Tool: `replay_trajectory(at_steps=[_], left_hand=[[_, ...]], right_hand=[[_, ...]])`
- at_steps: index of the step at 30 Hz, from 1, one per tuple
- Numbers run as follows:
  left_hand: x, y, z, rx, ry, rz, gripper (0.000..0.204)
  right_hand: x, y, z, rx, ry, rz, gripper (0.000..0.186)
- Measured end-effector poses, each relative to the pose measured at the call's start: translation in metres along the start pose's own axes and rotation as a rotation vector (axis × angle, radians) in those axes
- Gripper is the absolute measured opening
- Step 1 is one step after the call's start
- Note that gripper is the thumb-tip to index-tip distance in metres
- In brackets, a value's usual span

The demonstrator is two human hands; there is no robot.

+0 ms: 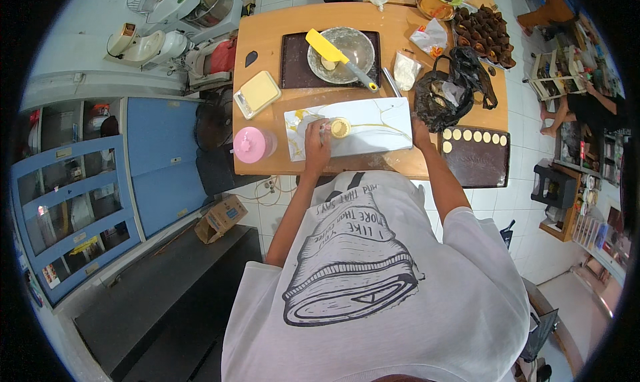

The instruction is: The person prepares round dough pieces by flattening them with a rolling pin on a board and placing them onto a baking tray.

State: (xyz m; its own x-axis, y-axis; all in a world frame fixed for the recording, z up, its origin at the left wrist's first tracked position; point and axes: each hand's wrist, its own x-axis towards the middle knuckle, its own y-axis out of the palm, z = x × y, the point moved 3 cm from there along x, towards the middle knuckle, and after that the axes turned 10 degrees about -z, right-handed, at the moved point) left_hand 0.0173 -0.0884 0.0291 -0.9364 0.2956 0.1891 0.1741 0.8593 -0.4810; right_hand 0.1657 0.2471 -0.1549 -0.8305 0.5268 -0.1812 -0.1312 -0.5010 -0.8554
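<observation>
My left hand (pixel 317 141) is closed round a clear cylindrical object (pixel 308 125) on a white board with a yellow pattern (pixel 380 135); a round gold-yellow piece (pixel 340 128) sits beside its fingers. My right hand (pixel 420 133) is at the board's right end, its fingers mostly hidden. Right of it, small pale discs (pixel 477 137) line a dark tray (pixel 477 165). Behind the board, a yellow spatula (pixel 325 47) lies across a floury metal bowl (pixel 360 52) on another dark tray (pixel 293 62).
Around them on the wooden table (pixel 260 29) are a tub (pixel 258 95), pink container (pixel 255 144), black bags (pixel 447 92), white packet (pixel 407 71) and brown cups (pixel 480 32). Mixers (pixel 157 32) and blue cabinets (pixel 160 162) stand left. Another person (pixel 597 109) is at the far right.
</observation>
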Motion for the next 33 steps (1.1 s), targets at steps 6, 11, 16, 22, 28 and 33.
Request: replay_trajectory(at_steps=[6, 11, 16, 22, 28, 33], left_hand=[[-0.005, -0.002, 0.001, 0.051, 0.079, -0.016, 0.029], [-0.012, -0.008, -0.002, -0.03, -0.005, 0.018, 0.039], [-0.009, 0.0, -0.015, -0.05, -0.014, 0.062, 0.056], [-0.012, 0.0, -0.016, 0.046, 0.156, 0.048, 0.063], [-0.017, 0.003, 0.004, -0.058, 0.054, 0.017, 0.056], [-0.024, 0.001, 0.029, -0.147, -0.036, -0.106, 0.051]], right_hand=[[0.0, 0.011, -0.013, 0.419, 0.399, 0.032, 0.053], [-0.018, -0.025, 0.042, 0.446, 0.522, -0.001, 0.06], [-0.008, -0.013, -0.004, 0.437, 0.477, -0.036, 0.046], [-0.003, -0.076, 0.027, 0.343, -0.014, -0.297, 0.016], [-0.019, -0.147, 0.145, 0.398, -0.291, -0.635, 0.02], [-0.05, -0.119, 0.249, 0.307, -0.628, -0.087, 0.051]])
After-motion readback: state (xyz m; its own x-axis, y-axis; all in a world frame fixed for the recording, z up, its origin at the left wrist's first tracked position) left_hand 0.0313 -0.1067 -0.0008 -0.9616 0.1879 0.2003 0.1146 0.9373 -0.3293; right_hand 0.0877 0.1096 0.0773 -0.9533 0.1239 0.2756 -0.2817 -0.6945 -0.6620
